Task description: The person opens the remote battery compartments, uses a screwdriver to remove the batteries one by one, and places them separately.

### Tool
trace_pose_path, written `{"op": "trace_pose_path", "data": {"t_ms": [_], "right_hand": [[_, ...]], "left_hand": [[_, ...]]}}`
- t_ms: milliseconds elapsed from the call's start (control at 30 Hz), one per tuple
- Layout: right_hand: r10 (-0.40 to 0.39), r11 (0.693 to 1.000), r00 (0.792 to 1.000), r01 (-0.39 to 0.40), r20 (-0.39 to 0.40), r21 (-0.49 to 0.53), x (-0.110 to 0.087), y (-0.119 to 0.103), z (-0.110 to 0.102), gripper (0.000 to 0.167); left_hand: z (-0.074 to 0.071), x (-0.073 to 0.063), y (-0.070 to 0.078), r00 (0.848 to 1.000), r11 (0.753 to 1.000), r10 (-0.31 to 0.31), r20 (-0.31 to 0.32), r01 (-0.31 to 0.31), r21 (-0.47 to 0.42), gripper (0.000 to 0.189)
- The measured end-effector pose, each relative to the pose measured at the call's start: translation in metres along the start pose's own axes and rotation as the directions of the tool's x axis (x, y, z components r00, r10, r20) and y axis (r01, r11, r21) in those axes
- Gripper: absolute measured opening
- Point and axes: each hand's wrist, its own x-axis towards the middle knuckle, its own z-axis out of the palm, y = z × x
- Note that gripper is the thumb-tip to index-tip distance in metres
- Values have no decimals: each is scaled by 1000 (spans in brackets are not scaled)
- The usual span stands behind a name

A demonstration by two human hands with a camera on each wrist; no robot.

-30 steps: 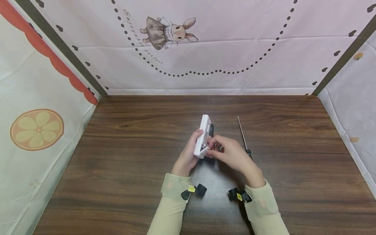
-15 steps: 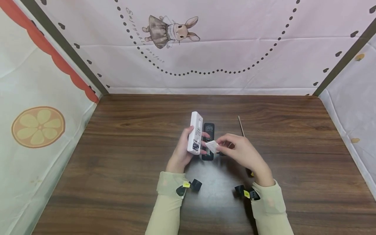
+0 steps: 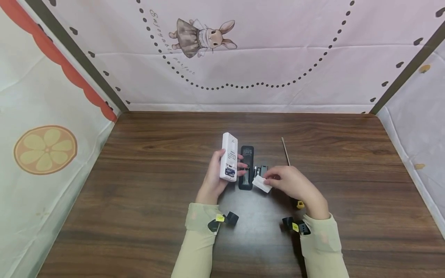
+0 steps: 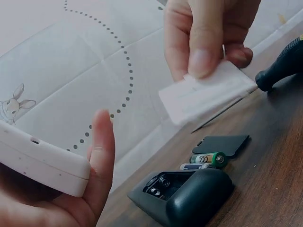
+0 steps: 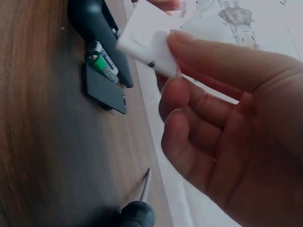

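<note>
My left hand (image 3: 210,179) holds a white remote control (image 3: 229,152), its printed back turned up and the battery compartment at its lower end uncovered, dark inside. Between thumb and fingers, my right hand (image 3: 295,185) pinches a white battery cover (image 3: 261,184), raised above the table in the left wrist view. A black remote control (image 3: 247,154) lies on the table between the hands, with springs showing in its bare compartment (image 4: 163,184). Right beside it are two batteries, one with a green end (image 4: 208,159), and a black battery cover (image 4: 222,145).
A screwdriver (image 3: 286,150) lies behind and partly under my right hand in the head view, tip toward the back edge. Its black and yellow handle (image 4: 284,64) shows in the left wrist view. Printed cloth (image 3: 278,50) hangs around the brown wooden table (image 3: 156,162).
The white battery cover has come off the white remote and moved right and toward me in my right hand. My left hand has shifted slightly left, turning the remote's back upward.
</note>
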Motion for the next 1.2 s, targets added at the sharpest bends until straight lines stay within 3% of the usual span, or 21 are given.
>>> {"op": "trace_pose_path", "data": {"t_ms": [167, 333, 533, 733, 867, 967, 1100, 1200], "right_hand": [[32, 998, 997, -28, 69, -50, 3, 0, 7, 11], [116, 990, 985, -104, 128, -96, 6, -1, 15, 6], [171, 979, 977, -154, 126, -130, 9, -3, 20, 2], [181, 983, 974, -176, 139, -49, 7, -2, 17, 3], [194, 981, 976, -195, 94, 5, 1, 5, 6, 6], [228, 973, 974, -228, 1, -21, -6, 12, -6, 14], [277, 957, 956, -283, -97, -58, -17, 23, -20, 26], [319, 944, 944, -324, -80, -61, -21, 29, -25, 40]], "left_hand": [[-1, 1, -1, 999, 998, 20, -38, -22, -63, 50], [-3, -1, -2, 997, 989, 76, 23, -73, -129, 52], [-3, -2, -1, 992, 985, 101, 70, -90, -146, 66], [-3, -1, -1, 996, 984, 85, 10, -82, -160, 56], [-4, -1, -1, 994, 983, 99, -47, -105, -152, 51], [-5, -1, -1, 994, 985, 92, -56, -99, -138, 48], [-6, -3, -1, 999, 991, 42, -3, -42, -130, 45], [-5, -4, -1, 999, 994, 22, 39, -18, -108, 45]]}}
